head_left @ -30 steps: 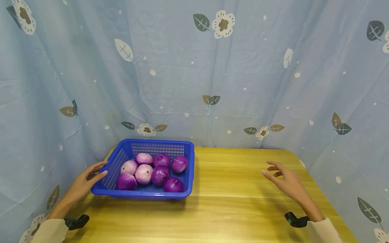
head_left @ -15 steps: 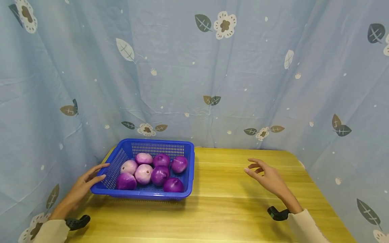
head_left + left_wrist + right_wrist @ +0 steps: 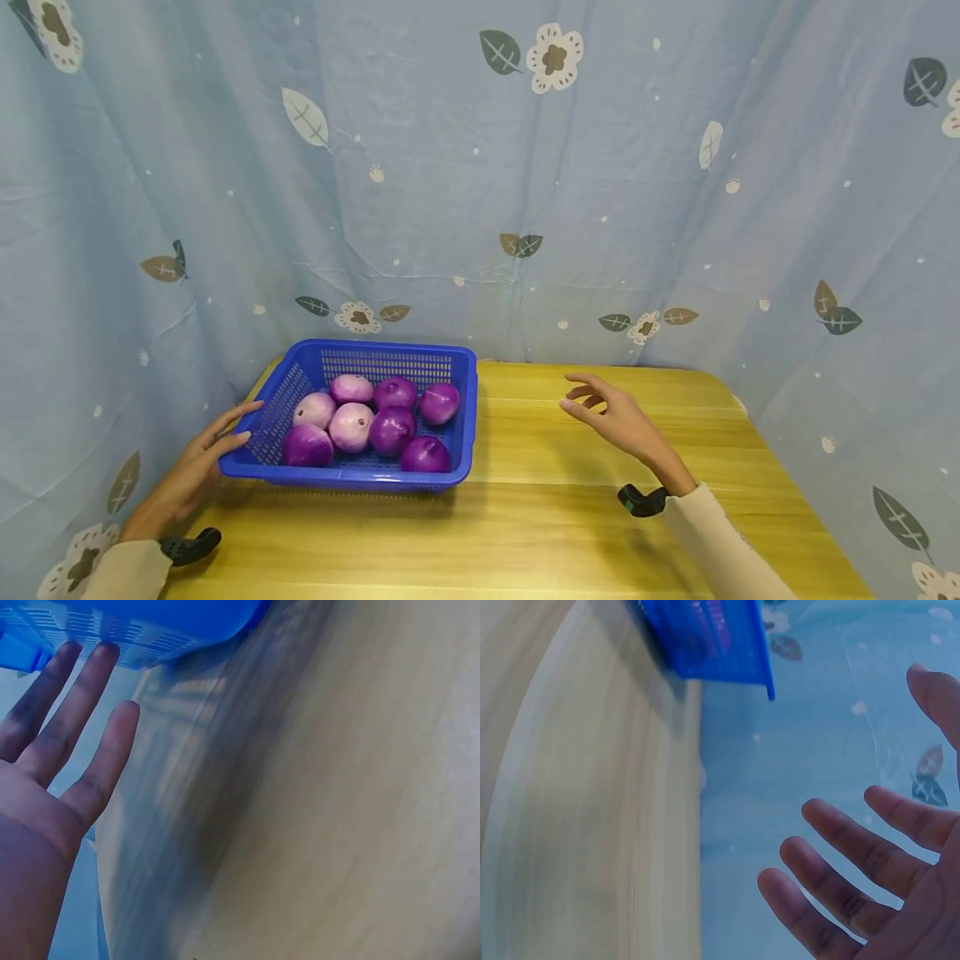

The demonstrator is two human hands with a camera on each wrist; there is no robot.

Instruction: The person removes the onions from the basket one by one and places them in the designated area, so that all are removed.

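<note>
A blue plastic basket (image 3: 345,477) stands at the left of the table, holding several onions, some pale like this pale onion (image 3: 351,428), others deep purple like this purple onion (image 3: 392,431). My left hand (image 3: 191,471) is at the basket's left side, two fingertips on the rim in the head view. In the left wrist view its other fingers (image 3: 94,761) are straight, their tips by the basket's slotted wall. My right hand (image 3: 615,417) hovers above the table, right of the basket and apart from it, with loosely spread fingers holding nothing.
The wooden table (image 3: 540,533) has rounded far corners. A blue patterned curtain (image 3: 450,208) hangs behind it and along both sides. Each wrist carries a black camera mount, such as the right mount (image 3: 642,502).
My right hand has moved left across the table toward the basket. The left hand has stayed at the basket's left side, and the onions have not moved within the basket.
</note>
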